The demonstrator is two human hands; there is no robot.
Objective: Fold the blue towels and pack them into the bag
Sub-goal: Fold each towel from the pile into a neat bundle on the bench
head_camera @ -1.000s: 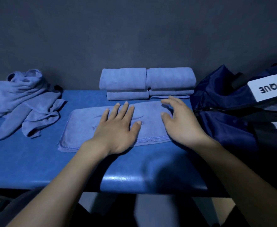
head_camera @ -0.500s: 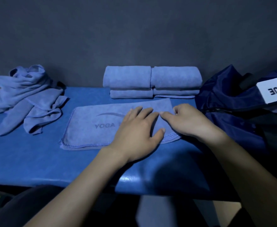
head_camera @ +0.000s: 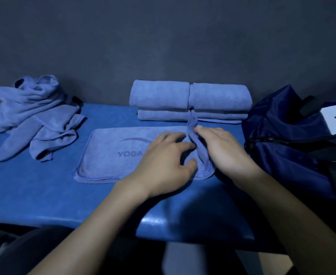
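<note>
- A blue towel (head_camera: 111, 155) printed "YOGA" lies flat mid-table, the rest of its lettering hidden under the left hand (head_camera: 164, 161).
- The left hand rests with loose fingers; the right hand (head_camera: 225, 149) pinches the lifted right edge.
- Four folded towels (head_camera: 189, 102) sit behind, a crumpled heap (head_camera: 32, 116) left, uncountable.
- The navy bag (head_camera: 286, 139) is cut off at right.

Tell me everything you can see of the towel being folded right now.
The towel is light blue, soft-looking cloth with a stitched hem and a printed arc above the word YOGA. It lies flat on the blue table, in front of the stacked folded towels. Its right end is lifted into an upright fold, which the right hand holds, while the left hand rests on the middle.
</note>
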